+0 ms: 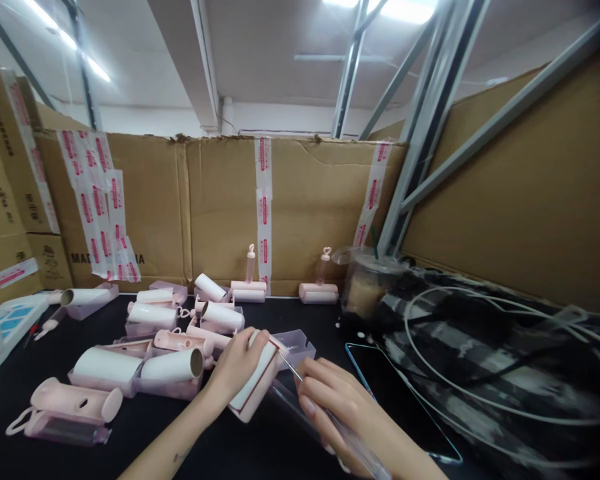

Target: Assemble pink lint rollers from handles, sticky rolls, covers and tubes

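Note:
My left hand (240, 363) is closed around a pink lint roller (257, 390) with a white roll, tilted above the black table. My right hand (337, 403) is closed on a thin metal tool (291, 365) whose tip meets the upper right end of the roller; its exact kind is hidden by the fingers. A long clear plastic piece (360, 447) runs beneath and along the right palm, and I cannot tell whether it is gripped. Just behind the held roller lies an open translucent case (297, 350).
Left of my hands lie several translucent cases with white rolls (107, 365) and pink holders (75, 400). Two pink pieces (249, 287) stand by the cardboard wall (220, 207). A phone (400, 400), a lidded drink cup (365, 287) and a white cable (480, 417) are at right.

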A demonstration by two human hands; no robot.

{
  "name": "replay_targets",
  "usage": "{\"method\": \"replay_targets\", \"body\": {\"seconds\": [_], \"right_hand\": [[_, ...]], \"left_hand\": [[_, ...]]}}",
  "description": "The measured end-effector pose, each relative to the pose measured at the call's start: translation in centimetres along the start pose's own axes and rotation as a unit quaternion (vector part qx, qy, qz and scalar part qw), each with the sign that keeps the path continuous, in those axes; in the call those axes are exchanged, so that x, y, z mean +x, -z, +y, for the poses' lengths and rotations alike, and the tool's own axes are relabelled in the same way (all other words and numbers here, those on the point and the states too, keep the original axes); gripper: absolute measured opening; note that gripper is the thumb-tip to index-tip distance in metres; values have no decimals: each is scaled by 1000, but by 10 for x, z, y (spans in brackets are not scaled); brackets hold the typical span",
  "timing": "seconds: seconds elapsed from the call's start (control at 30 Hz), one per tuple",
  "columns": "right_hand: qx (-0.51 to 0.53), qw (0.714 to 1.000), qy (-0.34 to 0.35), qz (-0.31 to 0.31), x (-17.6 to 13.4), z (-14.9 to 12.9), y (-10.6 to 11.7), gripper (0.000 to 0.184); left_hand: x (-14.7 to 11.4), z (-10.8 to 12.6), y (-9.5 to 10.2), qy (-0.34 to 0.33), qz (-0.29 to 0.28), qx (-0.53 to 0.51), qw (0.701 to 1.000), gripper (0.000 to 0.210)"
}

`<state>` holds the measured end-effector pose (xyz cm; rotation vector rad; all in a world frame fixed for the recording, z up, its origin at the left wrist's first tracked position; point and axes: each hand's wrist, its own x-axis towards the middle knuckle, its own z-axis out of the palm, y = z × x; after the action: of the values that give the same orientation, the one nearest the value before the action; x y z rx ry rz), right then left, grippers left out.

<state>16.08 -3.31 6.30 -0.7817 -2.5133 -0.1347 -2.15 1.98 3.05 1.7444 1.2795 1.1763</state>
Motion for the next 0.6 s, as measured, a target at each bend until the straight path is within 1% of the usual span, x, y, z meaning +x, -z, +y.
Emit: {"method": "replay_targets", "body": {"seconds": [0.13, 0.27, 0.33, 0.43, 0.5, 0.6], "right_hand": [[-8, 1000, 11, -15, 4, 2, 8, 22], [-36, 999, -6, -40, 10, 0, 8, 22], [-51, 997, -37, -32, 12, -2, 2, 18], [-51, 996, -72, 18, 11, -5, -12, 15], [-41, 996, -73, 37, 10, -5, -21, 18], [-30, 996, -75, 43, 8, -3, -31, 19]], "left_hand": [[1, -1, -1, -10, -13, 8, 1000, 29], [-2, -1, -4, -22, -27, 10, 999, 27], [-4, 0, -4, -27, -26, 10, 999, 24], [-3, 0, -1, -25, -3, 12, 1000, 22], [-2, 0, 1, -21, 16, 12, 1000, 23], [-1, 0, 1, -16, 33, 3, 999, 25]]}}
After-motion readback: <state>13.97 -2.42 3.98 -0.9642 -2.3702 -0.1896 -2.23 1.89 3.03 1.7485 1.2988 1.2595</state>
